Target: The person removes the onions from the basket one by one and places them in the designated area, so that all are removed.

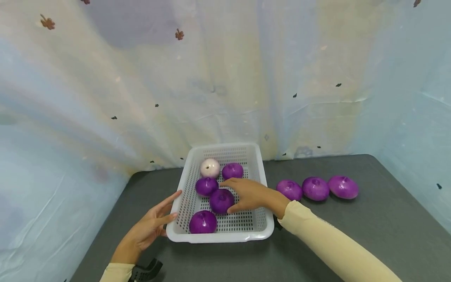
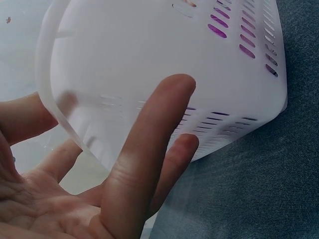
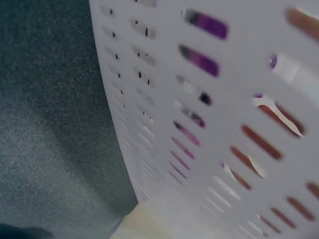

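Observation:
A white slotted plastic basket (image 1: 266,231) stands on the dark table with several purple onions inside, among them one at the front left (image 1: 202,222), and a pale onion (image 1: 210,168) at the back. My left hand (image 1: 148,227) touches the basket's left rim with extended fingers; in the left wrist view its fingers (image 2: 144,144) lie along the outer wall. Inside the basket, my right hand (image 1: 249,194) is spread beside a purple onion (image 1: 221,201), thumb at its right edge and fingertips beyond it. The right wrist view shows mainly the slotted basket wall (image 3: 149,99), which hides most of that hand.
Three more purple onions (image 1: 315,188) sit in a row on the table (image 1: 373,219), right of the basket and beside the right forearm. A patterned curtain (image 1: 232,78) hangs behind the table's back edge. A black strap (image 1: 146,271) lies at the left wrist.

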A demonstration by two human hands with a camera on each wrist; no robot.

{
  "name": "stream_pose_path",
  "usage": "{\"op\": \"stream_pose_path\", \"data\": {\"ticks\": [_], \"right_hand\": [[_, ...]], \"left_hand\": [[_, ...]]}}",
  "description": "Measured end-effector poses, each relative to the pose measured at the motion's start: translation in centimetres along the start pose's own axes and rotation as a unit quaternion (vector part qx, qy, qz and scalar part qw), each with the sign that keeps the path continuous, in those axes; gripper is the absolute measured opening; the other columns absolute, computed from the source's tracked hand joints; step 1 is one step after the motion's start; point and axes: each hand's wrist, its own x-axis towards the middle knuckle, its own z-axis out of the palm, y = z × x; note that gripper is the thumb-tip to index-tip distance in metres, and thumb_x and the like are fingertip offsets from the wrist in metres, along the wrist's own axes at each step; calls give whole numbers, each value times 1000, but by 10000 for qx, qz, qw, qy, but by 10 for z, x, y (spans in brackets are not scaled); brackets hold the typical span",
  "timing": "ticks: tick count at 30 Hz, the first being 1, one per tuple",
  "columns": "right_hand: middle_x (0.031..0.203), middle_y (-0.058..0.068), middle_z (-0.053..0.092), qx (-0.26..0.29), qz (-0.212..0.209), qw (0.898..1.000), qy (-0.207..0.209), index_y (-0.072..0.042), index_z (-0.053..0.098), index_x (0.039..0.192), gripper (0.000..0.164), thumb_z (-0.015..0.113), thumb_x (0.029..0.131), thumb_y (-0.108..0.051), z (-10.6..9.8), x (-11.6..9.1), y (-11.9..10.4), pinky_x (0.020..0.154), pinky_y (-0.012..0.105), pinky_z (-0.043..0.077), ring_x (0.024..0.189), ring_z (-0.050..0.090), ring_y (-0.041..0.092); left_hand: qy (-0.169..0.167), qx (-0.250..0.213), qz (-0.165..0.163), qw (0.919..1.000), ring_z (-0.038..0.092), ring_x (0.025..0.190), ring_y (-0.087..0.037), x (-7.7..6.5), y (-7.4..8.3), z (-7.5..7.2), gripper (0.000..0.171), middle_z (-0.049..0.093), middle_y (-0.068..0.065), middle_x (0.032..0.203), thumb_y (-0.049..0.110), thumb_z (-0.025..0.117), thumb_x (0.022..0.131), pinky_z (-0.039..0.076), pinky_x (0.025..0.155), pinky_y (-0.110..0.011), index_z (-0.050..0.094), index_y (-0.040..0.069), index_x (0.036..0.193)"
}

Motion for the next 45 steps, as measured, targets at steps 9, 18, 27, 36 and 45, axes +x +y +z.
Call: {"op": "stream_pose_path", "data": {"ticks": [9, 18, 27, 36, 45], "right_hand": [[150, -2, 41, -283, -40, 9991, -304, -23, 36, 147, 87, 77, 75, -48, 6, 7, 0, 114, 41, 33, 138, 40, 20], [140, -1, 47, -718, -92, 9965, -423, -27, 37, 146, 89, 78, 71, -52, 10, 8, 0, 109, 40, 39, 127, 49, 20], [133, -3, 49, -819, -109, 9952, -521, -27, 44, 141, 85, 81, 68, -49, 11, 8, -2, 102, 38, 45, 115, 55, 17], [145, -10, 47, -786, 121, 9937, -792, -30, 39, 144, 86, 80, 70, -48, 13, 6, -4, 108, 41, 40, 129, 50, 17], [146, -9, 44, -783, 158, 9940, -741, -31, 40, 144, 84, 79, 71, -49, 9, 4, -6, 106, 43, 42, 127, 51, 19]], "left_hand": [[2, -28, 53, 10000, 57, 120, -28, -1, -2, 0, 66, 18, -15, 156, 13, 50, 99, 56, 77, -50, 19, 37, 151], [126, -24, -1, 9999, 58, 117, -29, 0, -2, 1, 66, 21, -16, 154, 14, 52, 98, 55, 76, -52, 21, 38, 151], [259, -45, -70, 9996, 58, 117, -29, 0, -4, 2, 67, 22, -15, 154, 14, 54, 97, 54, 78, -54, 22, 39, 150], [276, -22, -47, 9996, 58, 117, -29, 0, -3, 2, 67, 22, -15, 154, 14, 54, 97, 54, 79, -55, 22, 39, 150], [263, -31, -52, 9996, 58, 117, -29, 1, -3, 2, 67, 22, -14, 154, 14, 55, 97, 54, 79, -55, 22, 40, 150]]}}
